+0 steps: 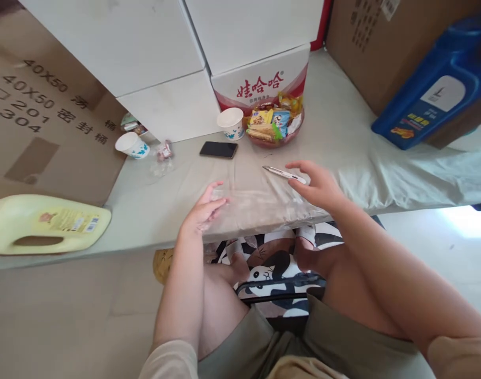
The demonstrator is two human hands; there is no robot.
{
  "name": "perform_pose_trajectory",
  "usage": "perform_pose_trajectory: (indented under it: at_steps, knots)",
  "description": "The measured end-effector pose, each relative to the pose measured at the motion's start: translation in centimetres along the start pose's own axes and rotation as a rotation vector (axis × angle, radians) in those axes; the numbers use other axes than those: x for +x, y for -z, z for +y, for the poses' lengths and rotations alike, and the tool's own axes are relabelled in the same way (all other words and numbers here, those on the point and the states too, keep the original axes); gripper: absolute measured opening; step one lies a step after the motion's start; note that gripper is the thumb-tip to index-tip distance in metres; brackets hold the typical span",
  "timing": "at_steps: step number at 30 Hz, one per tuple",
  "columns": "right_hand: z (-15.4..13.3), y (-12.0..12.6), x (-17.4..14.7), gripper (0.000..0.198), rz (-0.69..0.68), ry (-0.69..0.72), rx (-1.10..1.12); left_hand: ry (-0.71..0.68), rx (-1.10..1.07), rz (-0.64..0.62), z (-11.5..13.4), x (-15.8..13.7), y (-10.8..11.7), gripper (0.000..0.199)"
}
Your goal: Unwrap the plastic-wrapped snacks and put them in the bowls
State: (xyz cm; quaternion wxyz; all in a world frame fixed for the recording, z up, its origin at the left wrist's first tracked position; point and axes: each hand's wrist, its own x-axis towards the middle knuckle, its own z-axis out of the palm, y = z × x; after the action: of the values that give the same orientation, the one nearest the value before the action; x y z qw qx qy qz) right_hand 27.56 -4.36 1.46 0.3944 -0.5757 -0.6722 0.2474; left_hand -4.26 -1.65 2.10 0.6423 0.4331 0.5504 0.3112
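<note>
A white pen (283, 173) with a dark tip lies on the cloth-covered surface (177, 200), its tip pointing left. My right hand (321, 185) is at the pen's right end, thumb on the near side and forefinger on the far side, with a gap between them. I cannot tell whether the hand touches the pen. Farther left, my left hand (203, 211) hovers by the front edge, fingers loosely stretched and nothing in them. A dark smartphone (218, 149) lies flat beyond both hands.
A bowl of wrapped snacks (274, 138) and a paper cup (231, 124) stand behind the phone. Another cup (133, 146) leans by a crumpled wrapper (165, 151). A yellow jug (46, 223) lies left; a blue bottle (433, 95) tilts right. Cartons (161, 110) line the back.
</note>
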Motion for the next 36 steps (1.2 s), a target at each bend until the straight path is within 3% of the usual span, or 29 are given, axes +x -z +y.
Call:
perform_pose_trajectory:
  at_steps: [2,4,7,8,11,14,17,18,20,23,26,29,33,35,36]
  knots:
    - [-0.6,-0.4,0.2,0.038,-0.136,0.058,0.084,0.023,0.018,-0.138,-0.1,-0.3,-1.0,0.069]
    - [-1.2,-1.4,0.4,0.053,-0.364,0.115,0.162,0.027,0.029,-0.245,-0.1,-0.5,-2.0,0.072]
    - [-2.1,-3.3,0.3,0.070,-0.687,0.111,0.257,-0.012,-0.029,-0.307,0.2,-0.5,-2.9,0.076]
    - [-2.4,-4.0,0.1,0.066,-0.749,0.079,0.294,-0.032,-0.074,-0.305,0.3,-0.4,-3.0,0.077]
    - [-3.3,-5.0,-0.3,0.026,-0.807,-0.050,0.477,-0.065,-0.229,-0.254,0.6,0.2,-3.0,0.074]
    - [-3.8,-5.1,-0.5,0.024,-0.753,-0.133,0.627,-0.059,-0.353,-0.126,0.5,1.5,-3.2,0.062]
    - [-3.8,-5.4,-0.5,0.025,-0.552,-0.202,0.643,-0.077,-0.493,0.052,-0.1,2.6,-4.1,0.061]
    - [-3.6,-5.7,-0.4,0.026,-0.464,-0.245,0.640,-0.067,-0.529,0.054,-0.3,2.8,-4.6,0.065]
    - [-3.3,-6.3,-0.4,0.027,-0.317,-0.329,0.617,-0.012,-0.541,-0.075,-0.9,2.7,-5.6,0.073]
    - [-3.0,-7.1,-0.4,0.027,-0.236,-0.377,0.599,0.012,-0.455,-0.268,-1.4,1.9,-6.9,0.051]
    - [-3.2,-6.9,-0.3,0.028,-0.195,-0.447,0.671,-0.018,-0.357,-0.136,-1.4,1.5,-7.2,0.019]
    - [-3.4,-6.2,-0.2,0.032,-0.173,-0.507,0.666,-0.013,-0.309,-0.010,-0.9,1.5,-6.6,0.008]
    - [-3.4,-5.6,-0.1,0.026,-0.177,-0.488,0.662,-0.031,-0.306,0.001,-0.5,1.4,-5.8,0.012]
    - [-3.3,-5.6,-0.1,0.021,-0.139,-0.496,0.698,-0.062,-0.295,-0.008,-0.5,1.3,-5.8,0.023]
    - [-3.2,-5.6,-0.2,0.028,-0.105,-0.503,0.714,-0.092,-0.288,-0.007,-0.6,1.3,-5.8,0.033]
